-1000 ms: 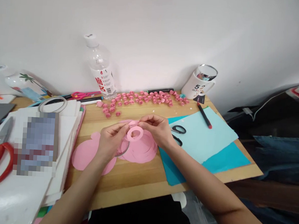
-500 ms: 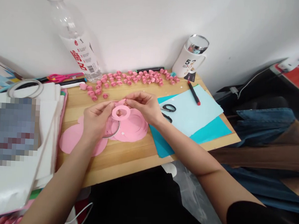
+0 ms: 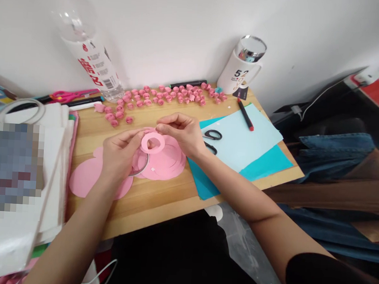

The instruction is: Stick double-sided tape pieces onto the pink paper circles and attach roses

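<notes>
Both my hands hold a pink paper spiral (image 3: 153,142) above the wooden desk (image 3: 160,200). My left hand (image 3: 120,152) pinches its left side, and my right hand (image 3: 180,130) pinches the strip's end at the top. Beneath the hands lie pink paper circles (image 3: 165,162) and a tape ring (image 3: 140,168). Several small pink paper roses (image 3: 166,95) sit in a row along the wall.
Black scissors (image 3: 212,139) and a red marker (image 3: 245,114) rest on light blue and teal paper (image 3: 250,145) at right. A clear water bottle (image 3: 86,50) and a white mug (image 3: 242,68) stand by the wall. White sheets (image 3: 23,183) are stacked at left, with pink scissors (image 3: 67,95) behind.
My view has shifted down and right, so the desk sits higher and further left in frame. My hands keep their grip on the pink spiral with little change.
</notes>
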Available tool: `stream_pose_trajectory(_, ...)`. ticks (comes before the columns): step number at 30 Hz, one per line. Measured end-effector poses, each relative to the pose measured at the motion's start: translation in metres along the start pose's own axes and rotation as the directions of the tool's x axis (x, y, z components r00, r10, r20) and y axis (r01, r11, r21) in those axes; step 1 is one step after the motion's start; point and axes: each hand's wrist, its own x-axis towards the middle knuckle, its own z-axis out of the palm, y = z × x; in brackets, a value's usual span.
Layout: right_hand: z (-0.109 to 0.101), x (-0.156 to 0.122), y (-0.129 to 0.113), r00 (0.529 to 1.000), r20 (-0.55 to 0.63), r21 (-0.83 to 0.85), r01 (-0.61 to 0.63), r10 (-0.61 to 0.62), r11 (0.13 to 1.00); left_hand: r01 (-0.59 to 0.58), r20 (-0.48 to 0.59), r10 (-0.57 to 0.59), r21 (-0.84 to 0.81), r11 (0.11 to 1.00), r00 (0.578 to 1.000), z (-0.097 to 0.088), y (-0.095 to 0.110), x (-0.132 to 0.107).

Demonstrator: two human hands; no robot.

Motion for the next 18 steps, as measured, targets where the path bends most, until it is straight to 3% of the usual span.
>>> stream_pose_trajectory(6, 0.0016, 0.0003, -0.0023, 0.997, 0.063, 0.056, -0.050, 0.047, 0.997, 0.028, -0.061, -0.025, 0.040, 0.999, 0.998, -0.0025, -0.0021, 0.0012)
stream_pose_trajectory(18, 0.0070, -0.0029, 0.0007, 0.996, -0.030, 0.022, -0.079, 0.080, 0.997, 0.087, -0.065, -0.080, 0.118, 0.989, 0.995, -0.0082, 0.0034, -0.0024)
